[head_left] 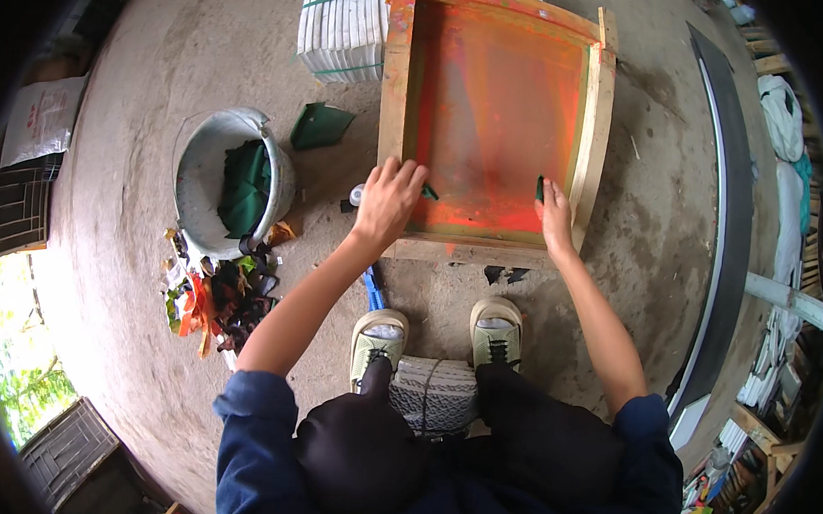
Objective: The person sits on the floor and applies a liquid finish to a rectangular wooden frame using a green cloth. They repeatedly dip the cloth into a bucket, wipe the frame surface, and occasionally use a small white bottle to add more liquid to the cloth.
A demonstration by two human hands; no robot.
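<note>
A wooden-framed mesh screen [515, 96], stained orange and red, lies in front of me, its far end against a white strapped bundle. My left hand [389, 203] is at its near left corner with curled fingers, closed on a small green scrap [429, 193] that shows at the fingertips. Over the near right part of the mesh, my right hand [555, 216] grips another dark green piece [540, 189] between thumb and fingers. Most of both green pieces is hidden by the fingers; they look like sheet material or cloth.
To the left stands a pale bucket [281, 175] holding green sheets [246, 193]. A green piece [321, 125] lies beside it, and a heap of coloured scraps [213, 307] in front. Beyond is the white bundle [342, 39]. A blue-handled tool [373, 291] rests near my left shoe.
</note>
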